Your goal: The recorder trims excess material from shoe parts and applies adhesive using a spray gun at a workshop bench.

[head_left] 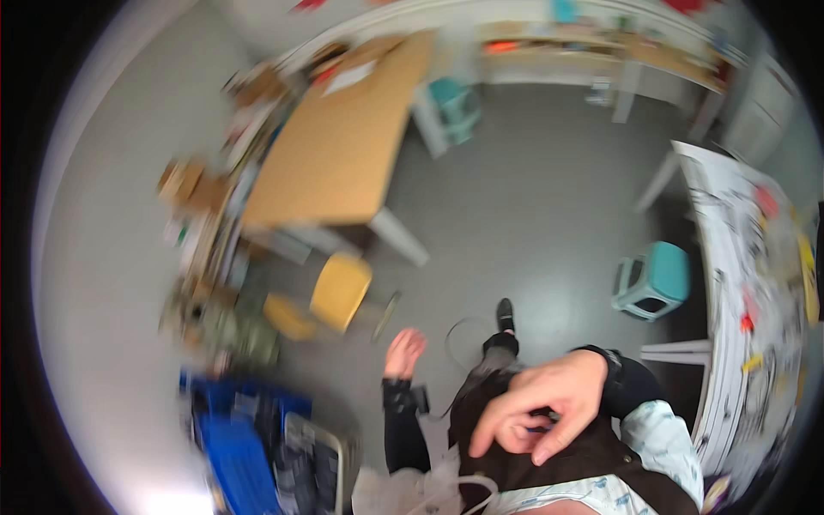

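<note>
My left hand [403, 353] hangs low over the grey floor, its fingers stretched out and slightly blurred, with nothing seen in it. Around that wrist is a black band with a small dark box. In front of my body, my right hand [548, 406] is bent down at the wrist. Its thumb and forefinger stand apart, the other fingers are half curled, and I see nothing held. A dark brown apron [558, 468] lies behind it. A whitish translucent thing with a loop [403, 492] shows at the lower edge, close to my left forearm.
A wooden table [343, 146] stands at the far left, with a yellow chair [341, 292] near it. Blue crates [236, 463] are at the lower left. To the right are a teal stool [657, 279] and a paper-covered table [730, 257]. A thin cable [450, 339] loops near my foot.
</note>
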Tool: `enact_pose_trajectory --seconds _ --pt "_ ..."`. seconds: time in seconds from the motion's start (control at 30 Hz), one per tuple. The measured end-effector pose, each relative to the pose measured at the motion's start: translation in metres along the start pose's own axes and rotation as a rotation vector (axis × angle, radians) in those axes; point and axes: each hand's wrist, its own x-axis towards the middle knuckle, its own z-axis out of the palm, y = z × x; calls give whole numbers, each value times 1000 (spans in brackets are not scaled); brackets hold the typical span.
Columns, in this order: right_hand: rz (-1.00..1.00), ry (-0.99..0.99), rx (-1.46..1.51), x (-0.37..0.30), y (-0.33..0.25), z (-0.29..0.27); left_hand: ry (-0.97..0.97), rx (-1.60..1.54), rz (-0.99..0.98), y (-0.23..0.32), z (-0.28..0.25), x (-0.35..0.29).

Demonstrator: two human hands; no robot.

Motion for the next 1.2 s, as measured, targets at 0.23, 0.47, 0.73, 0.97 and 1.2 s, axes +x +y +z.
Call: enact_pose_trajectory --seconds 0.23,0.47,0.73,0.97,1.2 --pt "-87 954 -68 -190 -72 -287 -203 98 -134 41 244 300" --pt "-505 1768 90 -450 -114 -472 -672 377 -189 65 642 506" --pt "-541 2070 197 -738 -147 -696 -808 546 -287 0 921 731" --pt "-224 2262 146 -927 -241 -890 -715 509 -273 -1 1102 899" --pt "117 2414 -157 -1145 -336 -1081 -620 434 -287 -47 1286 1054"
